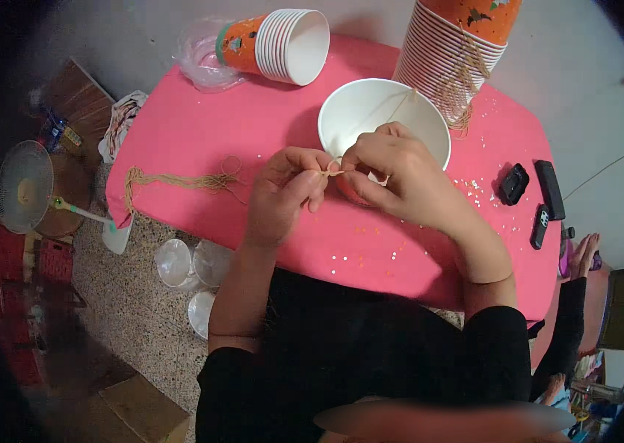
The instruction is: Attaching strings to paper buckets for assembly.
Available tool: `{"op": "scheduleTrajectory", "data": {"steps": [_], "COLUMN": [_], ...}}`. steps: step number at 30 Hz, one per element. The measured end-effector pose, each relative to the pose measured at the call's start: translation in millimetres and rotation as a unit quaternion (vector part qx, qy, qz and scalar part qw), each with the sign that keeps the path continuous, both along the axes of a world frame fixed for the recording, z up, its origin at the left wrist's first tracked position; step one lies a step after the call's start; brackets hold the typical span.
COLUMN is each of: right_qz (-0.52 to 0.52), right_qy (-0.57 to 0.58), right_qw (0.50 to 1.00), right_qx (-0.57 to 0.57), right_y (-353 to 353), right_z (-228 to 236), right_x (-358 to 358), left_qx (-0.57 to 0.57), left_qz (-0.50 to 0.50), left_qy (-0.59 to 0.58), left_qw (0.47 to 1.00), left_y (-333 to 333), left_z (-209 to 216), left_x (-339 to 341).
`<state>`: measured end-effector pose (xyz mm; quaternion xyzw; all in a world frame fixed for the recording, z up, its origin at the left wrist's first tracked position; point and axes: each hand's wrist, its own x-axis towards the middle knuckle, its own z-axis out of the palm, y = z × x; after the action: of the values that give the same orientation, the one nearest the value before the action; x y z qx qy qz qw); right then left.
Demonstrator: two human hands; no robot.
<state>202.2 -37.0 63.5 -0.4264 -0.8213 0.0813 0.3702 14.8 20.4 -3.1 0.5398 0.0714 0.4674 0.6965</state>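
My left hand (290,188) and my right hand (397,173) meet over the near side of the pink table. Between their fingertips they pinch a thin tan string (335,173), with a small loop showing there. Just beyond my hands is a large paper bucket (341,111), its white inside turned up toward me. My right hand covers part of its near rim, and a strip of orange outside shows below. Another length of string (400,101) runs from the bucket's far rim down toward my right hand; whether it joins the pinched piece is hidden.
A tall stack of orange paper buckets (437,59) with strings draped on it stands at the back right. More nested buckets (293,48) lie at the back left beside clear plastic (205,59). A string bundle (186,179) lies left; a black remote (548,190) lies right.
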Motion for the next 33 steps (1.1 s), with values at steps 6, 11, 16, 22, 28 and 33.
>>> {"op": "scheduleTrajectory", "data": {"steps": [6,11,16,22,28,33], "right_qz": [0.001,0.010,0.029,0.041,-0.002,-0.004], "right_qy": [-0.030,-0.055,-0.090,-0.101,0.090,0.037], "right_qw": [1.000,0.998,0.995,0.992,0.996,0.996], "right_qx": [-0.002,-0.002,0.037,0.056,-0.011,-0.084], "right_y": [0.2,0.7,1.5,1.8,2.2,-2.6], "right_z": [1.1,0.1,2.6,2.4,5.1,6.9], "right_x": [3.2,3.9,3.7,6.3,9.9,7.5], "left_qx": [-0.090,-0.156,-0.156,-0.148,-0.011,0.013], "left_qz": [-0.061,-0.099,-0.066,0.000,0.013,0.010], "left_qy": [-0.046,-0.062,-0.065,-0.072,-0.022,0.008], "left_qw": [0.993,0.981,0.983,0.986,1.000,1.000], "left_y": [1.0,1.6,-2.3,-7.2,-5.1,-6.6], "left_z": [-0.9,-0.7,0.5,0.9,3.0,8.3], "left_x": [-1.8,-0.3,2.5,11.1,10.7,12.8]}}
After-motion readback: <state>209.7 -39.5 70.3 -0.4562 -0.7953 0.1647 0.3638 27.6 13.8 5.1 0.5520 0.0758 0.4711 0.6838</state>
